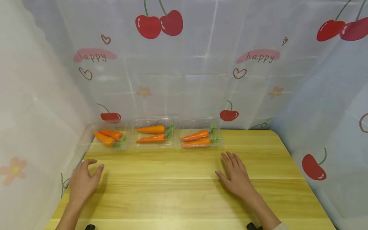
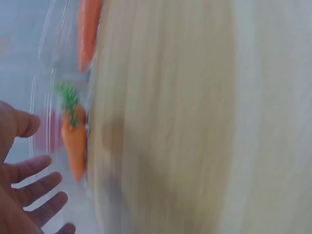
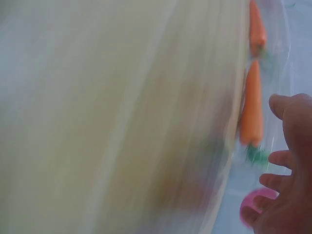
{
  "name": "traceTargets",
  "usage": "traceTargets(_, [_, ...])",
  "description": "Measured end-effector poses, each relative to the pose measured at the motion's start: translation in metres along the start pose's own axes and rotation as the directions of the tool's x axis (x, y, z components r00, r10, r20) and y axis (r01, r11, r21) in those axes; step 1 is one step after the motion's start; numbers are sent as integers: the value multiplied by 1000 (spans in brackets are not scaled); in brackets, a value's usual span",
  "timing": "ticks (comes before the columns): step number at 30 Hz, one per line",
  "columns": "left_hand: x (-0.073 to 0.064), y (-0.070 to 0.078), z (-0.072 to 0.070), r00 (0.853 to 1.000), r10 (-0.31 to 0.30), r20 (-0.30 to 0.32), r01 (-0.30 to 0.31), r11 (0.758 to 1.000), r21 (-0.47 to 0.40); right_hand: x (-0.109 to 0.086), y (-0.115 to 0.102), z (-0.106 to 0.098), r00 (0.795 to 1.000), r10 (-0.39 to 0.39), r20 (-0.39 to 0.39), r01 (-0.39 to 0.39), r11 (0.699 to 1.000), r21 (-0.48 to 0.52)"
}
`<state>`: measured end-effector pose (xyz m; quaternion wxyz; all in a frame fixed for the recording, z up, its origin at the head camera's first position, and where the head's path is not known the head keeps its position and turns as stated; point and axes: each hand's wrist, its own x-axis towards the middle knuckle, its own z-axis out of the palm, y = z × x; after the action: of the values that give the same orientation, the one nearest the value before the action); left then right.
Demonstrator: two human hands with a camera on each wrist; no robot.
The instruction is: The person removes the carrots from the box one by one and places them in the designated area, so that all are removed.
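Three clear plastic boxes stand in a row along the table's back edge. The left box [image 1: 127, 145] has two carrots [image 1: 104, 139] lying askew with green tops toward the right. In the middle box [image 1: 152, 146] two carrots [image 1: 151, 129] lie side by side, as do two carrots [image 1: 196, 142] in the right box [image 1: 187, 123]. My left hand [image 1: 83, 182] hovers in front of the left box, thumb and fingers apart, holding nothing. My right hand [image 1: 237, 179] is over the table in front of the right box, fingers spread and empty.
The pale wooden table [image 1: 161, 191] reaches to a printed white curtain [image 1: 195, 80] behind the boxes. Similar curtains hang at the left [image 1: 37, 111] and right [image 1: 339, 111]. Dark round ends [image 1: 90, 227] show at the bottom edge near each wrist.
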<state>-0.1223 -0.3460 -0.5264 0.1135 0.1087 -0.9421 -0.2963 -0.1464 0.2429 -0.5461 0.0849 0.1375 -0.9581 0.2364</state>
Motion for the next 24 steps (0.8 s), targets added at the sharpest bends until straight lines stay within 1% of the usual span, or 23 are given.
traceTargets(2, [5,-8,-9,997,-74,-38,71,995,-73,4,-9,4,1000,-19,-14,20,999,27])
traceTargets(4, [12,-15,-17,988,-139,-64,129,982,-135,7,-18,6,1000,-22,-15,23,997,69])
traceTargets(8, [29,-28,-27,972,-210,-104,190,966,-172,13,-32,12,1000,4,0,-4,986,166])
traceTargets(10, [38,-33,-31,967,-235,-103,214,960,-180,16,-37,16,1000,18,10,-20,980,198])
traceTargets(14, [54,-42,-34,955,-295,-42,279,935,-219,21,-42,22,999,38,25,-42,972,230])
traceTargets(15, [57,-43,-34,950,-312,-16,298,921,-250,22,-43,23,999,40,25,-45,971,234])
traceTargets(16, [61,-44,-34,944,-330,7,318,902,-291,23,-44,23,999,40,21,-44,971,236])
traceTargets(18, [68,-46,-32,932,-358,47,349,859,-376,26,-45,24,999,37,6,-37,970,242])
traceTargets(19, [72,-47,-31,926,-373,61,363,832,-418,27,-45,25,999,35,0,-34,968,247])
traceTargets(20, [75,-48,-30,920,-387,68,374,808,-455,28,-46,25,999,34,-3,-33,967,253])
traceTargets(22, [80,-50,-28,908,-415,58,384,769,-510,31,-47,27,1000,31,2,-31,965,259])
traceTargets(24, [84,-52,-28,891,-452,41,393,723,-568,32,-49,29,999,30,22,-35,963,269])
